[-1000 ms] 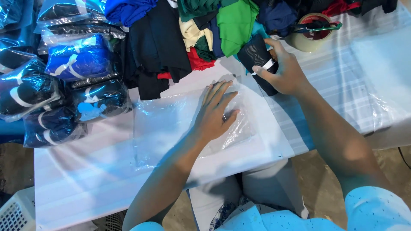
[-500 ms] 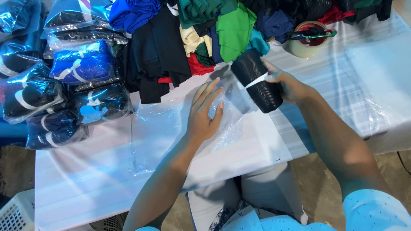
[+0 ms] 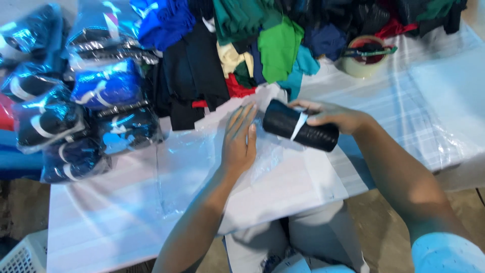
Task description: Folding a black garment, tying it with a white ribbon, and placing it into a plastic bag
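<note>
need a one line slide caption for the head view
Right hand brings a rolled black garment to a clear plastic bag pressed flat by the left hand.

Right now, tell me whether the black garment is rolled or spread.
Rolled: the black garment is a tight cylinder in the right hand.

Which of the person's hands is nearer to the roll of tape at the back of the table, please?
Right. The right hand, holding the black rolled garment, lies just below the tape roll; the left hand rests farther left on the clear plastic bag.

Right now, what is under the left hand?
The left hand lies flat on a clear plastic bag spread on the white table. Whether anything is inside the bag beneath the palm is hidden.
</note>
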